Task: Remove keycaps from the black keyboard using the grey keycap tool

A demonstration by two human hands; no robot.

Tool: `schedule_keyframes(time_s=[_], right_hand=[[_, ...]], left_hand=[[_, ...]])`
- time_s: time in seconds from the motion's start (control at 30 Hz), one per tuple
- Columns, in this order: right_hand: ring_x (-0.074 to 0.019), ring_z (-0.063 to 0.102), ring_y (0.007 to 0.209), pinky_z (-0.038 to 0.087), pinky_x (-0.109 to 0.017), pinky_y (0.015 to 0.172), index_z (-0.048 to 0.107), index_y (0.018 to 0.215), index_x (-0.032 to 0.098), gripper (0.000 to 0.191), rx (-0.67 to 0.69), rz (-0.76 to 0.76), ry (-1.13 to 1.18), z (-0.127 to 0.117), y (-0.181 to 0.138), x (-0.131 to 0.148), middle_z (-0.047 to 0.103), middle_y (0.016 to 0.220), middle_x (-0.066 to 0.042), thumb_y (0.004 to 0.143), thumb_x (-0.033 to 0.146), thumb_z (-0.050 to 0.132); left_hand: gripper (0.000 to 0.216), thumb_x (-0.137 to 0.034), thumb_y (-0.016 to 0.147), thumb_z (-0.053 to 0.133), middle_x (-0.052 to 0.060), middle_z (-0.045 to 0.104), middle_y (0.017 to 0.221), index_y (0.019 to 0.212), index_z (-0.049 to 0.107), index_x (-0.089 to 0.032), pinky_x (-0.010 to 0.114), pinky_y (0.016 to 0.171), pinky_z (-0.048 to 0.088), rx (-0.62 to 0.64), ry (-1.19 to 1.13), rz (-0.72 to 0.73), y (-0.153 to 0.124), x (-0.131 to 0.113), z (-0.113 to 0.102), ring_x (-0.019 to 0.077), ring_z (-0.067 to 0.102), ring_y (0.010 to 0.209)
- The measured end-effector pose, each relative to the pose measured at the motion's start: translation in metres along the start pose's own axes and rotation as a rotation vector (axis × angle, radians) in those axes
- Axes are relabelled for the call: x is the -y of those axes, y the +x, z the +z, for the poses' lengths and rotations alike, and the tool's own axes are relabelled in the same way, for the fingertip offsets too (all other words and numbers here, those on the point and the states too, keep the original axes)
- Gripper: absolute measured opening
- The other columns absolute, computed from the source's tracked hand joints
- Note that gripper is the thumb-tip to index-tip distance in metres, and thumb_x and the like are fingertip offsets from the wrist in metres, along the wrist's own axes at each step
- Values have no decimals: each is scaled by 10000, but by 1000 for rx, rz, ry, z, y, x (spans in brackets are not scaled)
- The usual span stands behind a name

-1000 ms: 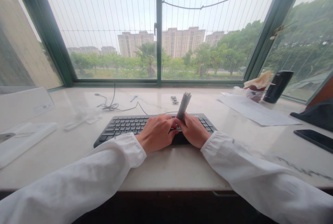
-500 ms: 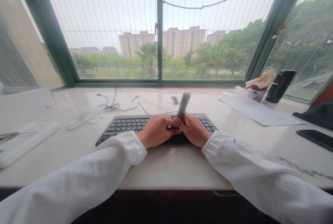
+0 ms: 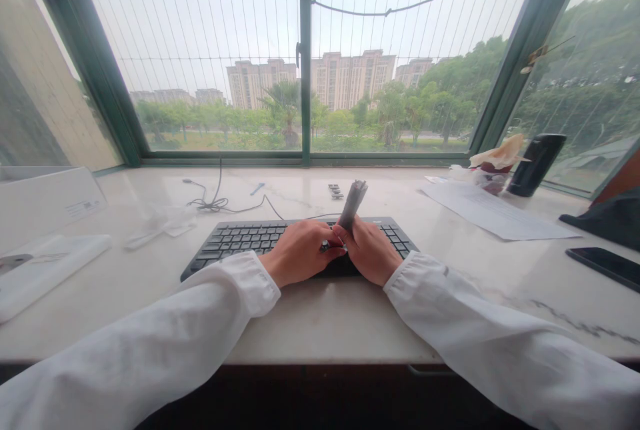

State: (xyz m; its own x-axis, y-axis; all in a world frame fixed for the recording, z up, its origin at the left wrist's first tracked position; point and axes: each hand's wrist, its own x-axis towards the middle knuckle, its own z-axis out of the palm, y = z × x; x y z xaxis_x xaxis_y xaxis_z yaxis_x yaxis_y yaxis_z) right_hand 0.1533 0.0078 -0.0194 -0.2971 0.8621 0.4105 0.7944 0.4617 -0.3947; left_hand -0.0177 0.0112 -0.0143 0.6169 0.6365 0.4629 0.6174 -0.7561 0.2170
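A black keyboard (image 3: 240, 238) lies on the pale tabletop, partly hidden under both hands. My right hand (image 3: 373, 250) is closed round a dark grey, brush-like cylinder (image 3: 352, 207), which tilts up with its ragged end on top. Close beside it, my left hand (image 3: 300, 251) is closed too, thumb and forefinger pinched at the lower end of the cylinder. A small dark, shiny bit shows at those fingertips, too small to name. Behind the keyboard sit several small dark pieces (image 3: 335, 191) that look like loose keycaps.
A cable (image 3: 215, 203) and a small blue strip (image 3: 257, 189) lie behind the keyboard. At left are clear plastic wrapping (image 3: 163, 227) and a white box (image 3: 50, 203). Paper (image 3: 495, 210), a black bottle (image 3: 537, 165) and a phone (image 3: 605, 268) are at right.
The view has shifted very slightly. Both hands keep their hold over the keyboard, and the cylinder's upper end tilts a little further right.
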Motion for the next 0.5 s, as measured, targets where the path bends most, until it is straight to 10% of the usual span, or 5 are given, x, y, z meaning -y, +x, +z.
schedule_keyframes(time_s=[0.5], right_hand=[[-270, 651, 905, 429, -327, 766, 523, 1041, 156, 244, -54, 0, -1, 3, -3, -1, 691, 928, -120, 965, 303, 344]], left_hand=[[189, -323, 905, 480, 35, 680, 878, 893, 621, -197, 299, 600, 448, 38, 313, 11, -3, -11, -2, 210, 606, 824]])
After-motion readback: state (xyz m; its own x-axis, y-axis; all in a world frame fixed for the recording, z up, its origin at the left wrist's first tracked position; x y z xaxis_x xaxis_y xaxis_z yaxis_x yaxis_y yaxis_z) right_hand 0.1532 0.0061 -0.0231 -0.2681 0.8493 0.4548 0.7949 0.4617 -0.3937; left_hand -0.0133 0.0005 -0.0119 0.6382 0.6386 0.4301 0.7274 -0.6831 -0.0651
